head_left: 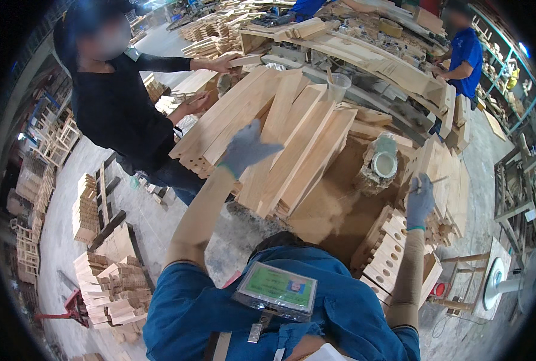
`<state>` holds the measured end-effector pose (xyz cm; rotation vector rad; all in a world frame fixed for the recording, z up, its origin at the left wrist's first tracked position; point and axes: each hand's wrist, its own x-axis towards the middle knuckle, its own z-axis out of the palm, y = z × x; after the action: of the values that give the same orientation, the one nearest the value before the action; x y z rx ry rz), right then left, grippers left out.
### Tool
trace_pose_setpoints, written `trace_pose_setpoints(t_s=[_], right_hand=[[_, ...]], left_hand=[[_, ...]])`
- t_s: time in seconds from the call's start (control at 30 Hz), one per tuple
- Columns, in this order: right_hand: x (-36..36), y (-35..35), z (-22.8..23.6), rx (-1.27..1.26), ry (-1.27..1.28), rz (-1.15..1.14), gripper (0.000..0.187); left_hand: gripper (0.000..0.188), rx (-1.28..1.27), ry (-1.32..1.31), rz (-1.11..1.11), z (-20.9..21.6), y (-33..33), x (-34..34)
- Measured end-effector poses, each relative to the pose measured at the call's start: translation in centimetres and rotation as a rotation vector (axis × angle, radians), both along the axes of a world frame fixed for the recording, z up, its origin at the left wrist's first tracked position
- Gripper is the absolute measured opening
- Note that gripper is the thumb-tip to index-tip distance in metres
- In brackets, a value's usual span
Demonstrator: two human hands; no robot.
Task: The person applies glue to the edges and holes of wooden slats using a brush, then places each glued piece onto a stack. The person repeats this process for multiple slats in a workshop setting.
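My left hand [250,147], in a grey glove, is spread over a stack of pale wooden boards [298,144]. Its thumb points right, and the palm appears to rest on the boards or just above them. Out to the right, my right hand [421,201], also gloved, is closed around a thin stick [439,179] that pokes out past the fingers. Beside that hand stands another stack of boards [445,174]. A crusted pot [384,163] with whitish contents sits between the two stacks. Below my right hand lie boards with rows of round holes [390,248].
A clear plastic cup [339,85] holding a stick stands behind the left stack. A person in black [117,102] handles wood across on the left; another in blue [465,57] works at the far right. Wood piles [114,289] and a stool [487,283] stand on the floor.
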<state>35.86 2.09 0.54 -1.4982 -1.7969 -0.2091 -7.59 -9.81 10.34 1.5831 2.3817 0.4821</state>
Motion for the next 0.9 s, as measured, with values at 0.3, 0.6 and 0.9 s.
trace_pose_setpoints(t_s=[0.3, 0.6, 0.9], right_hand=[[-6.2, -7.6, 0.6, -0.013, 0.304, 0.396, 0.026], [0.6, -6.1, 2.4, -0.335, 1.392, 0.423, 0.033], [-2.0, 3.2, -1.2, -0.425, 1.221, 0.419, 0.006]], left_hand=[[0.074, -0.036, -0.368, -0.128, -1.2, 6.2, 4.3], [0.07, -0.13, -1.644, -0.351, -2.1, 3.5, 8.6], [0.066, -0.224, -1.453, -0.166, -7.5, 1.6, 6.4]])
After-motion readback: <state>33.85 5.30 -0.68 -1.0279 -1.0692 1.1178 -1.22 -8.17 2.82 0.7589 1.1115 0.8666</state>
